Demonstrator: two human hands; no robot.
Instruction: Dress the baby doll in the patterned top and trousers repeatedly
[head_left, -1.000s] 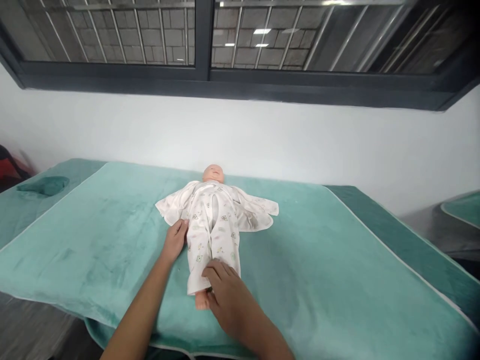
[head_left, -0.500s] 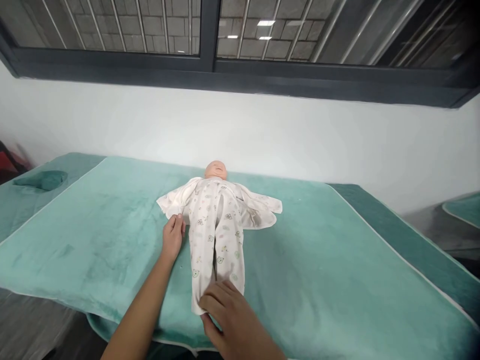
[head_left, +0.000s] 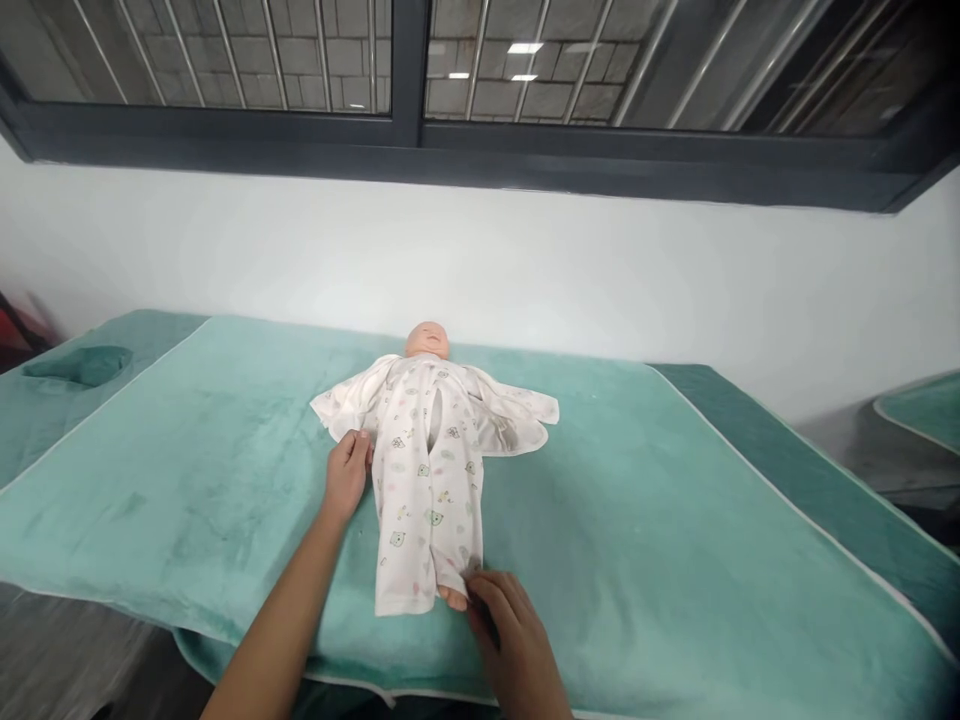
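Note:
A baby doll [head_left: 427,340] lies on its back on a teal towel [head_left: 637,520], head toward the wall. It wears a white printed romper [head_left: 424,470] with its sleeves spread wide. My left hand [head_left: 347,473] rests against the doll's side at the romper's edge, fingers curled on the cloth. Down at the leg ends, my right hand [head_left: 504,620] pinches the hem of the right trouser leg, where a bare doll foot [head_left: 452,598] peeks out.
The towel covers a padded table that runs along a white wall under a dark-framed window [head_left: 409,90]. A small folded green cloth [head_left: 75,362] lies at the far left. Another teal-covered surface [head_left: 919,410] shows at the right edge.
My right hand has shifted from the left leg's hem across to the right leg's hem, and a foot now shows there. The left foot is now covered. My left hand has barely moved.

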